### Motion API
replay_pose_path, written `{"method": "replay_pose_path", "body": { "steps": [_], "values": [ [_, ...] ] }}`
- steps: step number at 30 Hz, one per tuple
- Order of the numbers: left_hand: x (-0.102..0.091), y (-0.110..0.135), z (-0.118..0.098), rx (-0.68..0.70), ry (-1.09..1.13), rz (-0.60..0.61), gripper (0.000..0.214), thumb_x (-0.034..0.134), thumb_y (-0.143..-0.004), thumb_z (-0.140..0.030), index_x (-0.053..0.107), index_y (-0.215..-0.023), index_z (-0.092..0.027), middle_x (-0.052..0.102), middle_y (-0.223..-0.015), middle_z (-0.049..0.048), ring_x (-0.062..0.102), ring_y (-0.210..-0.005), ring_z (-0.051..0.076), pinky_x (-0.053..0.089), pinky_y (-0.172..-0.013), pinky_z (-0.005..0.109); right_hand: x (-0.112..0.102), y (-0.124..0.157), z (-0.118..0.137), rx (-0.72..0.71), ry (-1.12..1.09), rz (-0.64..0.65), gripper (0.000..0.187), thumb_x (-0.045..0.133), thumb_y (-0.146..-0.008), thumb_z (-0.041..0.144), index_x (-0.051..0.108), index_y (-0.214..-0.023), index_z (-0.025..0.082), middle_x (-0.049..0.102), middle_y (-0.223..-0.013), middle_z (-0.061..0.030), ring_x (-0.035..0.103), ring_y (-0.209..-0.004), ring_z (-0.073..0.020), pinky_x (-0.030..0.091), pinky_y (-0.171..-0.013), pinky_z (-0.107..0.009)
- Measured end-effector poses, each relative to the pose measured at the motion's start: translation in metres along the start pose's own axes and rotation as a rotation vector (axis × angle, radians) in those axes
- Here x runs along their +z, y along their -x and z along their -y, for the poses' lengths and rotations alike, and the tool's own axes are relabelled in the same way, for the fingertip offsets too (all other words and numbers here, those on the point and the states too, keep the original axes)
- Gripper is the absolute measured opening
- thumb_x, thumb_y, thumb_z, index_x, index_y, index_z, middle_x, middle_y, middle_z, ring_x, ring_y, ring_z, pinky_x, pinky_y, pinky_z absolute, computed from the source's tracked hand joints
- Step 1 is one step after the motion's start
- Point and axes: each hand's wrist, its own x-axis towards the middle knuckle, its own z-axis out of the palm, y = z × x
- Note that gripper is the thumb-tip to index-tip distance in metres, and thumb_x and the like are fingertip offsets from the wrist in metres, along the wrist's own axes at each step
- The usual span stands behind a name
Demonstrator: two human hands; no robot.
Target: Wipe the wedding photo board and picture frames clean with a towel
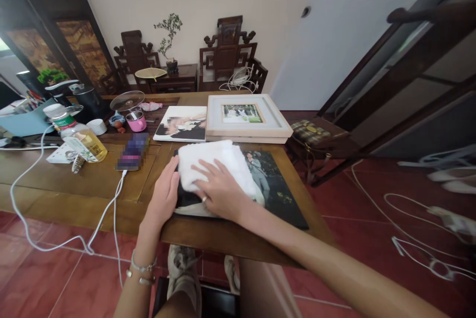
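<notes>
A large dark photo panel [284, 191], showing a standing figure, lies flat near the front edge of the wooden table. On its left part rests a folded white towel [213, 152]. My right hand [221, 188] presses down on this towel with its fingers spread and a ring on one of them. Against the panel's left edge lies my left hand [165, 193], its fingers stretched out and close together, touching the edge without gripping it. The towel and both hands hide much of the panel's left side.
Behind the panel lie a light wooden picture frame [247, 130] and a smaller photo print [182, 127]. To the left are a charging phone [132, 152], a bottle of yellow liquid [84, 139] and a pink cup [136, 121]. A white cable [115, 209] hangs over the front edge.
</notes>
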Motion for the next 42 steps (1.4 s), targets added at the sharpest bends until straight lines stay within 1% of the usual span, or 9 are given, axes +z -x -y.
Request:
{"method": "replay_pose_path", "body": {
  "steps": [5, 9, 15, 18, 22, 27, 35, 38, 42],
  "values": [
    [-0.004, 0.002, -0.001, 0.008, 0.007, -0.028, 0.054, 0.021, -0.1, -0.042, 0.041, -0.141, -0.014, 0.044, -0.147, 0.0112, 0.038, -0.138, 0.021, 0.027, -0.117, 0.039, -0.006, 0.04, 0.029, -0.189, -0.148, 0.048, 0.019, 0.057, -0.083, 0.023, 0.073, -0.093, 0.022, 0.052, -0.14, -0.0092, 0.037, -0.135, -0.0337, 0.026, -0.108, -0.06],
    [-0.002, 0.001, 0.001, 0.006, -0.013, 0.004, 0.051, 0.023, -0.1, -0.038, 0.047, -0.136, -0.014, 0.045, -0.146, 0.0115, 0.037, -0.139, 0.02, 0.027, -0.117, 0.039, -0.014, 0.07, 0.025, -0.211, -0.171, 0.024, 0.018, 0.054, -0.083, 0.021, 0.071, -0.087, 0.022, 0.05, -0.142, -0.0053, 0.036, -0.136, -0.0286, 0.026, -0.111, -0.056],
    [0.0, 0.001, 0.001, 0.01, -0.076, 0.067, 0.043, 0.04, -0.096, -0.034, 0.05, -0.133, -0.014, 0.044, -0.147, 0.0136, 0.036, -0.139, 0.022, 0.027, -0.116, 0.042, -0.025, 0.084, -0.032, 0.016, 0.034, -0.08, 0.023, 0.046, -0.088, 0.019, 0.069, -0.087, 0.019, 0.057, -0.134, -0.0134, 0.045, -0.131, -0.0286, 0.034, -0.108, -0.053],
    [0.0, 0.001, 0.001, 0.028, -0.079, 0.093, 0.044, 0.044, -0.095, -0.033, 0.049, -0.134, -0.013, 0.044, -0.147, 0.0148, 0.036, -0.14, 0.023, 0.028, -0.116, 0.042, -0.025, 0.079, -0.072, 0.138, 0.189, -0.144, 0.029, 0.043, -0.092, 0.025, 0.069, -0.091, 0.013, 0.061, -0.124, -0.022, 0.052, -0.123, -0.0318, 0.039, -0.103, -0.052],
    [0.0, 0.0, 0.003, 0.035, -0.088, 0.123, 0.042, 0.043, -0.095, -0.031, 0.051, -0.132, -0.012, 0.046, -0.145, 0.0156, 0.035, -0.14, 0.023, 0.029, -0.116, 0.044, -0.022, 0.063, -0.1, 0.292, 0.3, -0.166, 0.03, 0.041, -0.093, 0.026, 0.068, -0.095, 0.012, 0.068, -0.11, -0.022, 0.054, -0.119, -0.0331, 0.045, -0.094, -0.049],
    [0.001, 0.0, 0.006, 0.047, -0.096, 0.126, 0.04, 0.042, -0.095, -0.029, 0.051, -0.131, -0.014, 0.045, -0.146, 0.0143, 0.035, -0.14, 0.022, 0.029, -0.116, 0.046, -0.016, 0.047, -0.069, 0.28, 0.289, -0.156, 0.027, 0.045, -0.091, 0.023, 0.069, -0.101, 0.014, 0.063, -0.123, -0.0189, 0.049, -0.124, -0.0349, 0.038, -0.1, -0.056],
    [0.0, 0.0, 0.013, 0.065, -0.096, 0.166, 0.043, 0.041, -0.092, -0.022, 0.049, -0.133, -0.014, 0.042, -0.148, 0.0141, 0.032, -0.141, 0.022, 0.028, -0.116, 0.047, -0.014, 0.071, 0.025, -0.134, -0.133, -0.036, 0.017, 0.056, -0.082, 0.02, 0.072, -0.085, 0.025, 0.051, -0.141, -0.0075, 0.037, -0.135, -0.0323, 0.029, -0.107, -0.061],
    [0.0, 0.0, 0.014, 0.078, -0.086, 0.181, 0.044, 0.04, -0.091, -0.019, 0.049, -0.134, -0.015, 0.041, -0.149, 0.0135, 0.031, -0.142, 0.022, 0.028, -0.116, 0.046, -0.018, 0.074, 0.025, -0.182, -0.17, -0.002, 0.018, 0.055, -0.083, 0.019, 0.071, -0.088, 0.024, 0.052, -0.14, -0.0063, 0.039, -0.135, -0.0295, 0.031, -0.108, -0.058],
    [0.001, 0.0, 0.01, 0.041, -0.104, 0.156, 0.041, 0.04, -0.094, -0.025, 0.052, -0.131, -0.013, 0.043, -0.147, 0.0149, 0.033, -0.141, 0.023, 0.028, -0.116, 0.047, -0.024, 0.066, -0.011, -0.082, -0.096, -0.034, 0.024, 0.049, -0.085, 0.015, 0.07, -0.094, 0.024, 0.058, -0.134, -0.007, 0.045, -0.131, -0.0259, 0.035, -0.108, -0.054]
  ]
}}
